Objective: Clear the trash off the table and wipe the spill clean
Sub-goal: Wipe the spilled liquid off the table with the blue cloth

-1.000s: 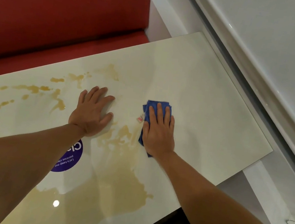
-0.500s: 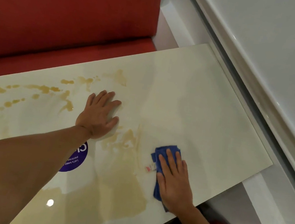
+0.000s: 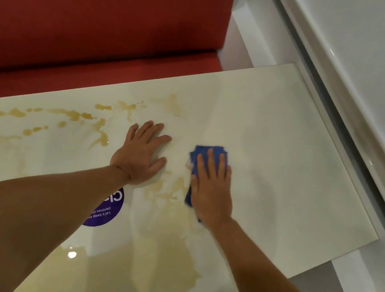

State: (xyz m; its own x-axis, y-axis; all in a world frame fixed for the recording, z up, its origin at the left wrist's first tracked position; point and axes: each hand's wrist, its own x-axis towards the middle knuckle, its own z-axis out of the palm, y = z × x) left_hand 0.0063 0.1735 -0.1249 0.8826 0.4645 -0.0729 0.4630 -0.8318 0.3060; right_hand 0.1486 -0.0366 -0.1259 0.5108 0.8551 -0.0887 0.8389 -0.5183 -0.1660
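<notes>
A glossy cream table [image 3: 293, 175] carries a brown spill [image 3: 161, 257] that spreads from the near middle to drops and streaks at the far left. My right hand [image 3: 212, 188] lies flat, fingers straight, pressing a folded blue cloth [image 3: 206, 151] onto the table at the spill's right edge. Most of the cloth is hidden under the palm. My left hand [image 3: 142, 155] rests flat on the table just left of the cloth, fingers spread, holding nothing.
A round purple sticker [image 3: 105, 210] with white text sits on the table, partly under my left forearm. A red bench seat [image 3: 100, 21] runs along the far side. A white ledge and wall [image 3: 345, 68] border the table's right end.
My right hand slid the blue cloth toward the near edge half a second ago, and now it has pushed it back away, level with my left hand. The left hand stayed planted.
</notes>
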